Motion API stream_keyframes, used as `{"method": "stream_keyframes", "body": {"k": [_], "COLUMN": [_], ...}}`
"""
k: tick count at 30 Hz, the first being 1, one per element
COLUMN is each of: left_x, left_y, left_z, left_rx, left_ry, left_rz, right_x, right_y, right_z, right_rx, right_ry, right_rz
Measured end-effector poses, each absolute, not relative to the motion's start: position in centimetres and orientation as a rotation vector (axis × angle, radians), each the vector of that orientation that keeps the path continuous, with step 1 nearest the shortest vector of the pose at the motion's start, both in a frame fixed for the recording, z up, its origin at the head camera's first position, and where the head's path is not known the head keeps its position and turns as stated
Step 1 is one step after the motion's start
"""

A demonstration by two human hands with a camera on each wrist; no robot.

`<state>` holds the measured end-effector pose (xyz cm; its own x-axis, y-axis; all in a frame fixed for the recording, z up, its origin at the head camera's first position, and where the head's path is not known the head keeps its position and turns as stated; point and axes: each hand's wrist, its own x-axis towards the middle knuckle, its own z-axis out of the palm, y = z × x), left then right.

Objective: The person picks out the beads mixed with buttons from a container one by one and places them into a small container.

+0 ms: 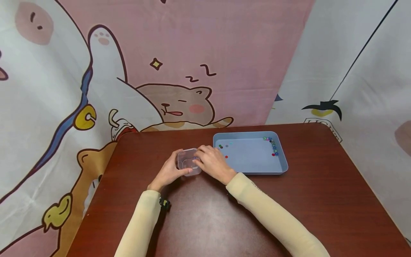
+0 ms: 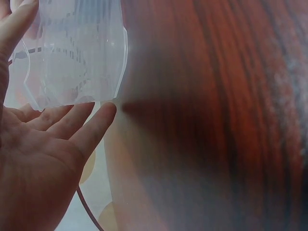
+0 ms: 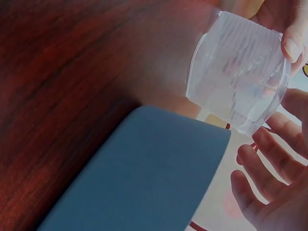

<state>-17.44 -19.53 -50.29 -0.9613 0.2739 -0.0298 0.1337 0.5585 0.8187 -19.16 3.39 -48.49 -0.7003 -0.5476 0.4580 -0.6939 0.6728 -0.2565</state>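
Note:
My left hand (image 1: pixel 168 173) grips a small clear plastic container (image 1: pixel 184 162), thumb along the near side and fingers round the far left side. Ribbed, see-through walls of this container (image 2: pixel 79 57) show in the left wrist view, with left fingers (image 2: pixel 94 130) against it. My right hand (image 1: pixel 213 162) reaches over the rim from the right, its thumb and forefinger at the mouth. The other right fingers (image 3: pixel 262 175) hang loosely curved beside the container (image 3: pixel 236 67). I cannot tell whether the right fingertips pinch anything.
Right of the container lies a shallow blue tray (image 1: pixel 250 167) on the brown table (image 1: pixel 199 221). Several small coloured beads (image 1: pixel 274 147) line its right end; a few more, including a red bead (image 1: pixel 226 157), lie at its left. A cartoon-printed curtain (image 1: pixel 244 71) hangs behind.

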Motion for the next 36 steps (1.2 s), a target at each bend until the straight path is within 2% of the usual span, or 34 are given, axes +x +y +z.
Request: {"method": "stream_keyframes", "body": {"k": [9, 20, 27, 36], "left_x": [-17.4, -17.3, -17.1, -17.2], "left_y": [-19.2, -19.3, -19.5, -19.5], "left_z": [-50.2, -50.2, -50.1, -50.2], "left_rx": [0.340, 0.341, 0.330, 0.316], "left_ry": [2.620, 2.659, 2.639, 2.636], "left_rz": [1.372, 1.333, 1.355, 1.351], "right_x": [-18.1, -16.0, -14.6, -13.3], "right_y": [5.1, 11.7, 15.4, 17.7], "right_z": [-47.6, -46.3, -46.9, -48.5], "right_rx": [0.956, 0.922, 1.021, 1.037], "right_ry": [-2.596, -2.648, -2.661, -2.699], "right_rz": [0.687, 0.732, 0.688, 0.591]}}
